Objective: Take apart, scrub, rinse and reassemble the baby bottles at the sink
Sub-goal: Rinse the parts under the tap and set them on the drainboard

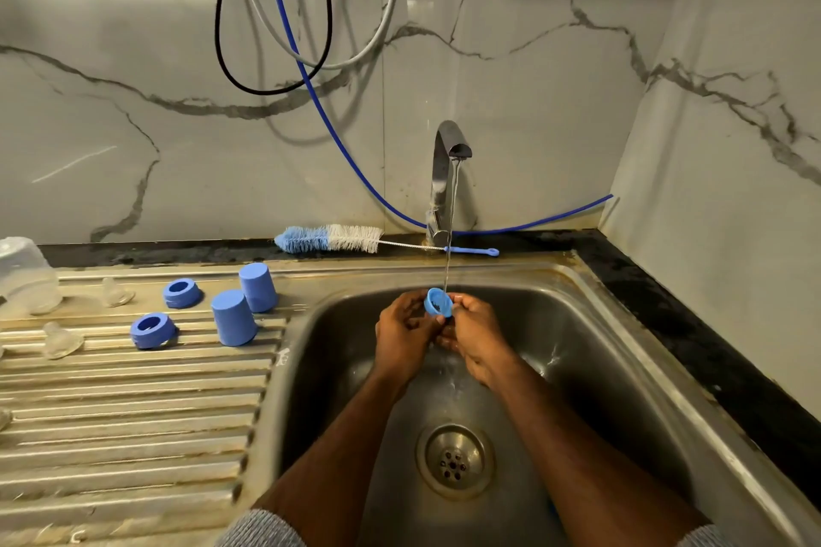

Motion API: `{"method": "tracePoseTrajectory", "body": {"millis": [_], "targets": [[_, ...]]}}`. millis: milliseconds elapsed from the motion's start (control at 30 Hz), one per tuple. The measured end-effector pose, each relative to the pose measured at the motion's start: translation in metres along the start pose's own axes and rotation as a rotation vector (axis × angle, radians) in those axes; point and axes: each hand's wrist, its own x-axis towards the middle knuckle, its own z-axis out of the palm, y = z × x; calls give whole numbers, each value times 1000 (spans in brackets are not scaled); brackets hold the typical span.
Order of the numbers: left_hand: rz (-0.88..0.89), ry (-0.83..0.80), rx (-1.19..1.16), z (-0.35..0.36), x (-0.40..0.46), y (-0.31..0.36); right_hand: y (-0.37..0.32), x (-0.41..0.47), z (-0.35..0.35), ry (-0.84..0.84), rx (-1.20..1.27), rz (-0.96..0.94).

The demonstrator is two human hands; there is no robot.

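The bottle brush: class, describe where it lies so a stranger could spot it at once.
Start at the steel tap behind the sink. The bottle brush lies flat along the dark ledge at the foot of the marble wall, its wire handle passing the tap's base. It alone has bristles, half blue and half white.

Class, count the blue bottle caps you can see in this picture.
3: two caps stand upside down on the drainboard; one cap is held under the tap by both hands. Others may be out of view.

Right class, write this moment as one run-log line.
phase: rinsing | held: blue cap in left hand and right hand | tap: running | brush: idle behind sink
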Motion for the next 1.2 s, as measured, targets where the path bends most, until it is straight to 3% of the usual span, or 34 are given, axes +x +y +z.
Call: {"method": "tracePoseTrajectory", "body": {"millis": [267, 467, 600, 833, 1200], "targets": [[15, 4, 13, -2, 2, -1, -1, -5, -4, -59, 11, 105], [-99, -95, 16, -2, -1, -1, -3, 1, -12, 88, -77, 75], [-224, -207, 94, -2, -3, -4, -7, 5, -17, 223, -277, -37], [-275, -297, 116, 5, -9, -3, -13, 2, -21, 392, -830, -296], [-184, -252, 99, 3, -8, -1, -12, 0, -15, 388, -787, -500]]}}
